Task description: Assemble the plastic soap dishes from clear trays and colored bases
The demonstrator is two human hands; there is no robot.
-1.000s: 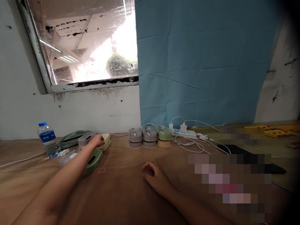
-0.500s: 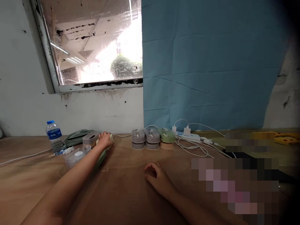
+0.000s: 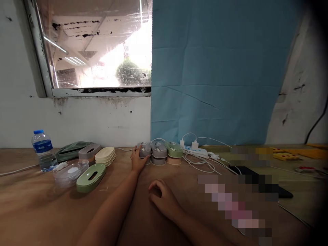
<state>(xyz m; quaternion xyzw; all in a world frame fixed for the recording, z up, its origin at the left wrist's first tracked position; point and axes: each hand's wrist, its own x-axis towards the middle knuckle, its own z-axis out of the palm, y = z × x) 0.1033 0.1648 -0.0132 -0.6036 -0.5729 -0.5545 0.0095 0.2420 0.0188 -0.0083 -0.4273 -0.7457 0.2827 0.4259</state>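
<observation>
My left hand (image 3: 138, 160) reaches to the leftmost grey oval lidded box (image 3: 144, 146), with thumb and fingers around its front and left side. Beside that box stand a second grey oval box (image 3: 158, 147) and a green-topped oval box (image 3: 174, 149) with a peach-coloured base. Each carries a round mark and a small metallic-looking piece on its lid. My right hand (image 3: 164, 198) rests on the table nearer to me, its fingers curved and apart from the thumb, holding nothing.
Left on the table are a water bottle (image 3: 44, 150), clear plastic lids (image 3: 73, 171), a green slotted cover (image 3: 91, 177), a grey slotted cover (image 3: 89, 150), cream trays (image 3: 105, 155) and a green pouch (image 3: 73, 150). A power strip (image 3: 201, 150) with white cables (image 3: 202, 167) lies right.
My left hand has left the cream trays and moved right to the leftmost grey box. The right hand keeps its curved pose. The view has shifted slightly to the right.
</observation>
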